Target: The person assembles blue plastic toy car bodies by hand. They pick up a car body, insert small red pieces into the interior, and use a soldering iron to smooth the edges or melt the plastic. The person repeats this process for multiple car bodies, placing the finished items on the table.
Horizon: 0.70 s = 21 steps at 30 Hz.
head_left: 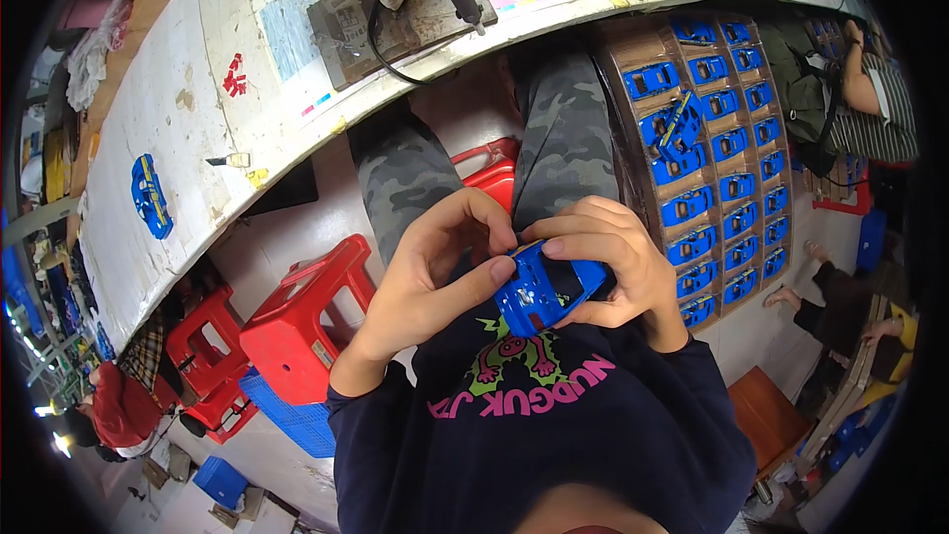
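A glossy blue toy car body (529,295) with open window gaps is held up in front of my chest. My right hand (618,262) grips it from the right, fingers over its upper edge and thumb beneath. On the other side my left hand (440,272) is closed at its edge, thumb and fingertips pressed near one corner. Whether a small part sits under those left fingertips is hidden. Beside my right leg lies a brown tray (707,124) with rows of similar blue car bodies; a tilted one (680,124) rests on top of others.
On the white worktable (188,129) lie another blue car body (150,196), small red pieces (235,76) and a dark metal machine base (395,20) with a cable. Red stools (297,336) and a blue crate (287,410) stand at the left. Other people are at both sides.
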{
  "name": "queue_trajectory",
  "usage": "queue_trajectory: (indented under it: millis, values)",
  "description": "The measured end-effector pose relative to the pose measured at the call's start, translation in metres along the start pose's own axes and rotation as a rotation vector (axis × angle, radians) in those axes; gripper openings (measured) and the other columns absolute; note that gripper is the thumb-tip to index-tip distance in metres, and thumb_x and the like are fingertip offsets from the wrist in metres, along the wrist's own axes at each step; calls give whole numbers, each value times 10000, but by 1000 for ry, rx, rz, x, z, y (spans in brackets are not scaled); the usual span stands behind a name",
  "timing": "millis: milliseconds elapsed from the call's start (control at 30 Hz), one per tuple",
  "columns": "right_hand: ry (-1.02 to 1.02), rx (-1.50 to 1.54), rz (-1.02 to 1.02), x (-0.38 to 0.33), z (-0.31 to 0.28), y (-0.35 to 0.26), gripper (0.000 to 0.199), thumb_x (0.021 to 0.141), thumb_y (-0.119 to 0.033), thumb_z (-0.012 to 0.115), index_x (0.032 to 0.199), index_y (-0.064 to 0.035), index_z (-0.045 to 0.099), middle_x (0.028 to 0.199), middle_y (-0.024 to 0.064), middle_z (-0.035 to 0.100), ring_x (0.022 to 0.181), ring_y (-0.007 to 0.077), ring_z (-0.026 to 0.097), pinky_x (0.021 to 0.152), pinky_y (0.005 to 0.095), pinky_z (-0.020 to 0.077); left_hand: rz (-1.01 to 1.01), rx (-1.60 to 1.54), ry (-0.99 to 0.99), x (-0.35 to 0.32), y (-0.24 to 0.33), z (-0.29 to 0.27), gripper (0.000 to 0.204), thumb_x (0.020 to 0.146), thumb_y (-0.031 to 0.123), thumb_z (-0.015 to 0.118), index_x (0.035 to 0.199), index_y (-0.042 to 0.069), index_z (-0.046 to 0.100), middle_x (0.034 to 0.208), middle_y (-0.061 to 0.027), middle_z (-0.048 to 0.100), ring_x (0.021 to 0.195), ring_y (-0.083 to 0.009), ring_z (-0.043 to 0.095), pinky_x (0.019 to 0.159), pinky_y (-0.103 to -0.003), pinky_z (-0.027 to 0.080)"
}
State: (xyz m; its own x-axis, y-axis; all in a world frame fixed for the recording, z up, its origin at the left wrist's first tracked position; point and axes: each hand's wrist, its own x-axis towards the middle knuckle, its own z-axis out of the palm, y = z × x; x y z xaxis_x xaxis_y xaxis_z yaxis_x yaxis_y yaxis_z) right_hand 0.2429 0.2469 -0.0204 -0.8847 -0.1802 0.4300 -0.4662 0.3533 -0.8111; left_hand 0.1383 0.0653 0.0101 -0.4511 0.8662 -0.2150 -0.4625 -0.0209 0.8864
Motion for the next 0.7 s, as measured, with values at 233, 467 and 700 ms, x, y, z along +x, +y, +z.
queue_trajectory:
  millis: [233,467,700]
  values:
    - [54,449,-55,-5,5,15,593,645,-322,717,1094,-20,475,1014,173,563,862,286,562,750,367,403,189,117,-40,-5,-1,12,227,755,94,559,947,-10,497,874,-72,472,786,-138,455,727,-252,361]
    - [71,806,-36,-10,3,22,598,627,-325,687,1056,47,499,1008,209,556,879,296,556,779,364,404,533,480,18,-5,-1,28,355,624,20,617,956,-50,513,916,-174,527,814,-242,529,717,-296,420]
    - [96,860,-26,-13,0,27,613,580,-384,634,980,72,549,951,203,581,841,297,567,763,357,426,617,574,9,0,-5,35,384,591,-2,657,946,-42,518,909,-164,548,803,-247,547,678,-298,443]
